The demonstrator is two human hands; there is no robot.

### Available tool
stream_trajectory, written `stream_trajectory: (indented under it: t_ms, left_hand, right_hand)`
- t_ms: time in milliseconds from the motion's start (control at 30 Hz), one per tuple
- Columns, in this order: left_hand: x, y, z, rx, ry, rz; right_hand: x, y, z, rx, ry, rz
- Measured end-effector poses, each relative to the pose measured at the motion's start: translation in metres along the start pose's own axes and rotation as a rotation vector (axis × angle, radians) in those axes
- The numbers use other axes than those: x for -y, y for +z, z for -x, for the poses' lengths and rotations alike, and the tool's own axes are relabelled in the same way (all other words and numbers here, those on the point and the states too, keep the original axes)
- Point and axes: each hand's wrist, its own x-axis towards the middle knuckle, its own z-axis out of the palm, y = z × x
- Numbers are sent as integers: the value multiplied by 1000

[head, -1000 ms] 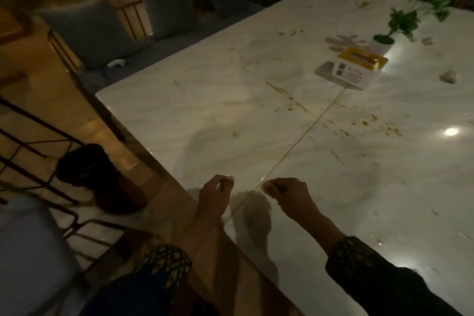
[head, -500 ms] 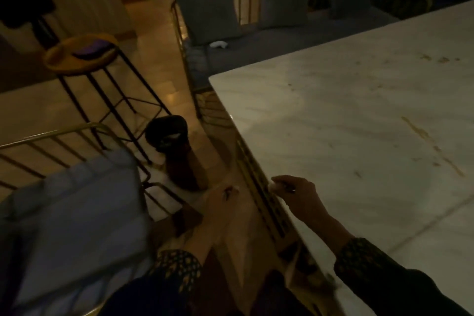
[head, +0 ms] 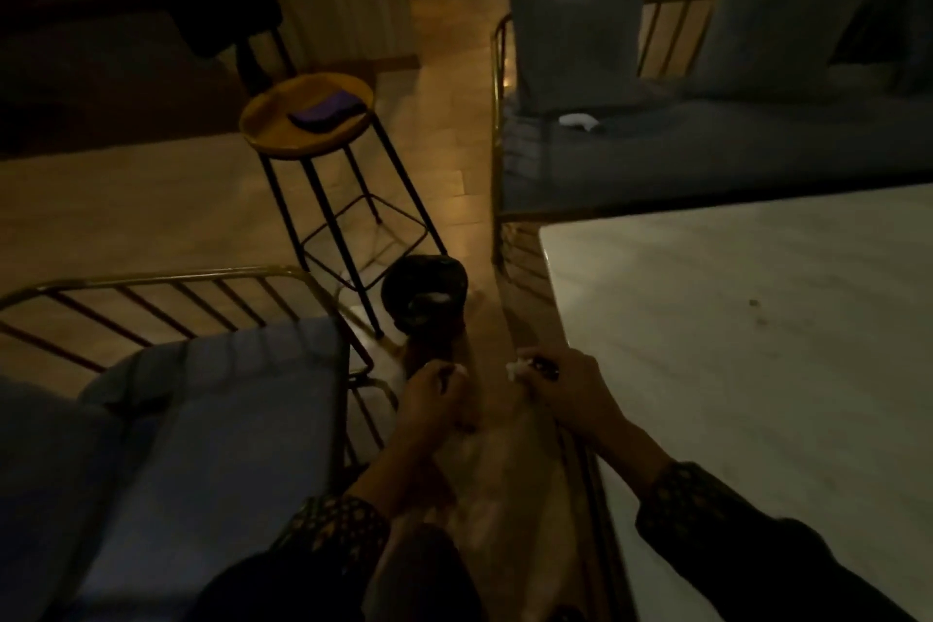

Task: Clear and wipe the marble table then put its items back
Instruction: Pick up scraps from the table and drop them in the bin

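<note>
Left hand: the left hand (head: pixel 436 399) hangs off the marble table's left edge, over the floor, fingers curled in; a pale speck shows at the fingertips, but the dim light hides whether it is a pinched scrap.
Right hand: the right hand (head: pixel 565 389) sits at the table's near-left edge, fingers curled and pinching a small white scrap (head: pixel 516 370); something small and dark (head: pixel 545 365) shows at the knuckles, too dim to identify.
Marble table: the marble table (head: pixel 757 369) fills the lower right, its pale top bearing a few small dark specks (head: pixel 754 303) well in from the left edge.
Near seat: a cushioned seat (head: pixel 212 419) with a metal-bar frame stands left of the table, beside the left sleeve.
Bin: a dark round bin (head: pixel 424 293) stands on the floor just off the table's left corner, something pale inside it.
Stool: a tall stool (head: pixel 308 116) with a round yellow top and black legs stands beyond the bin, left of the table; a dark folded cloth (head: pixel 325 114) lies on it.
Sofa: a grey sofa (head: pixel 707 152) runs behind the table's far edge, with two upright cushions (head: pixel 575 35) and a small white object (head: pixel 580 121) on its seat.
</note>
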Motion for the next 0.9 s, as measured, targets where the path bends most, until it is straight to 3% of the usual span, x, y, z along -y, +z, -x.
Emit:
stream_trajectory:
  t_ms: [133, 267, 533, 767, 900]
  left_hand:
    - [9, -15, -71, -55, -52, 0]
    - [22, -26, -170, 2, -75, -37]
    - [75, -27, -410, 134, -129, -97]
    - [139, -6, -569, 109, -209, 18]
    - [186, 5, -613, 338, -275, 73]
  right_hand:
    - [0, 25, -77, 113, 2, 3]
    - [-10, 58, -168, 169, 57, 29]
    - [-72, 159, -389, 61, 394, 17]
    - [-138, 271, -536, 47, 438, 26]
    - [-181, 316, -575, 262, 448, 11]
